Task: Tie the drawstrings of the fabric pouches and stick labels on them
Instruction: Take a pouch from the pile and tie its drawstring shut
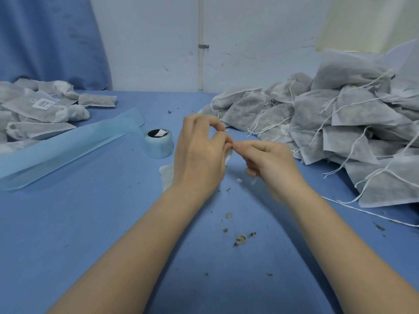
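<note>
A white fabric pouch (166, 176) lies on the blue table, mostly hidden under my left hand (199, 152). My left hand's fingertips pinch the pouch's drawstring near its gathered mouth. My right hand (268, 164) meets it fingertip to fingertip, pinching the same drawstring, with a short white string end poking out below its palm. A roll of labels on pale blue backing (158, 143) stands just left of my left hand. A large heap of pouches with loose drawstrings (353, 132) fills the right side. A smaller pile of pouches (40, 109), one bearing a white label, sits at the far left.
A long strip of pale blue label backing (68, 148) trails from the roll toward the left edge. Bits of dried herb debris (240, 240) are scattered on the table between my forearms. A blue curtain and a white wall stand behind the table.
</note>
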`<state>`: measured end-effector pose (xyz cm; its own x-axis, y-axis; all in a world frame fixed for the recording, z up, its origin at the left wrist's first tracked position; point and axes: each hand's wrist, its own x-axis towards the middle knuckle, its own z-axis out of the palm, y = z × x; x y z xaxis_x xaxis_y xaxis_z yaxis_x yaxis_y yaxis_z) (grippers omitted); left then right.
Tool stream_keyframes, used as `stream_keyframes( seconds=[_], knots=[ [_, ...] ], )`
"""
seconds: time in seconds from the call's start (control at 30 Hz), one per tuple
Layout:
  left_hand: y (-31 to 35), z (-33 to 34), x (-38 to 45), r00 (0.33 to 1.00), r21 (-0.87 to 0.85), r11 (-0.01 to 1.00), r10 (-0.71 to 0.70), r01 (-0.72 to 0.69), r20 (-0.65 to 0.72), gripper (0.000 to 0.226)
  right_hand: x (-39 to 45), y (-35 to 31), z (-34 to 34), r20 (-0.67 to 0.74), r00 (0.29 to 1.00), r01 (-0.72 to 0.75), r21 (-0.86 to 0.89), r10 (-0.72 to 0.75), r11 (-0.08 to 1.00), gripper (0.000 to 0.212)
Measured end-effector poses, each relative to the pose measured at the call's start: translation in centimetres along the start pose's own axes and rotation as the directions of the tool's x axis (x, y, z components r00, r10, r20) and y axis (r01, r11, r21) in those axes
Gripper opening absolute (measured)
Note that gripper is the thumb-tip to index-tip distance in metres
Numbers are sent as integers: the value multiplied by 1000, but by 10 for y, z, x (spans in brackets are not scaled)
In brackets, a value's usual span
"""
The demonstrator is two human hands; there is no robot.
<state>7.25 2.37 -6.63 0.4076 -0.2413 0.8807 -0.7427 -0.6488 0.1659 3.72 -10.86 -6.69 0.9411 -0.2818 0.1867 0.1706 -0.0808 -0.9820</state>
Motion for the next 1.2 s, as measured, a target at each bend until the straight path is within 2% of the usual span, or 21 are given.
stream_keyframes(
  seconds=[0.1, 0.17, 0.27, 0.33, 0.4, 0.43, 0.57, 0.67, 0.8, 0.87, 0.9, 0.93, 0.97, 1.03, 1.07, 1.1, 1.13, 1.2],
  knots=[
    [1, -2, 3, 999, 53, 998, -42, 43, -17, 3, -1, 1, 1, -30, 999, 29, 102, -26, 994, 4],
    [6, -2, 4, 974, 17, 976, -218, 218, 55, 6, -2, 3, 4, -40, 999, 17, 218, -8, 976, 4],
    [9, -2, 6, 857, -129, 858, -463, 497, 225, 9, 0, 7, 11, -19, 1000, 11, 251, -7, 968, 8],
    [9, -3, 9, 805, -193, 794, -513, 577, 299, 15, 0, 5, 17, 26, 999, 9, 305, -18, 952, 7],
    [9, -5, 13, 779, -192, 773, -525, 605, 343, 21, 0, 4, 23, 70, 996, 22, 356, -50, 934, 9],
    [10, -6, 14, 766, -184, 765, -531, 617, 362, 22, 0, 3, 25, 50, 997, 43, 326, -62, 944, 11],
    [5, -5, 20, 713, -152, 716, -603, 682, 359, 20, -1, 3, 23, -91, 990, 116, 90, -108, 989, 13],
    [-1, -6, 26, 650, -216, 613, -706, 760, 283, 12, -1, -1, 22, -131, 978, 157, -56, -163, 986, 14],
    [-1, -6, 25, 654, -302, 581, -687, 756, 317, 9, 0, -4, 21, -180, 968, 163, -73, -174, 984, 13],
    [-1, -5, 21, 656, -363, 547, -659, 754, 369, 2, 1, -5, 19, -250, 961, 129, 33, -117, 991, 8],
    [-1, -5, 19, 633, -376, 511, -657, 773, 409, 10, 2, -5, 17, -303, 951, 111, 127, -68, 986, 6],
    [-2, -5, 17, 584, -373, 451, -669, 811, 461, 21, 4, -6, 14, -362, 932, 101, 225, -13, 969, 4],
    [-1, -6, 16, 506, -366, 354, -680, 860, 531, 31, 6, -6, 12, -421, 906, 103, 309, 39, 946, 5],
    [0, -9, 15, 328, -371, 58, -605, 927, 726, 37, 10, -8, 8, -521, 847, 133, 408, 110, 903, 8],
    [1, -11, 14, 275, -368, -82, -522, 926, 808, 34, 11, -7, 7, -559, 820, 151, 411, 118, 899, 10],
    [3, -12, 13, 254, -357, -172, -438, 918, 862, 29, 11, -6, 6, -589, 801, 162, 387, 109, 908, 12],
    [4, -10, 12, 257, -350, -213, -369, 912, 893, 25, 12, -4, 5, -608, 788, 167, 355, 91, 920, 14],
    [9, -5, 8, 276, -367, -242, -338, 898, 900, 21, 14, -1, 3, -624, 779, 172, 312, 65, 935, 16]
  ],
)
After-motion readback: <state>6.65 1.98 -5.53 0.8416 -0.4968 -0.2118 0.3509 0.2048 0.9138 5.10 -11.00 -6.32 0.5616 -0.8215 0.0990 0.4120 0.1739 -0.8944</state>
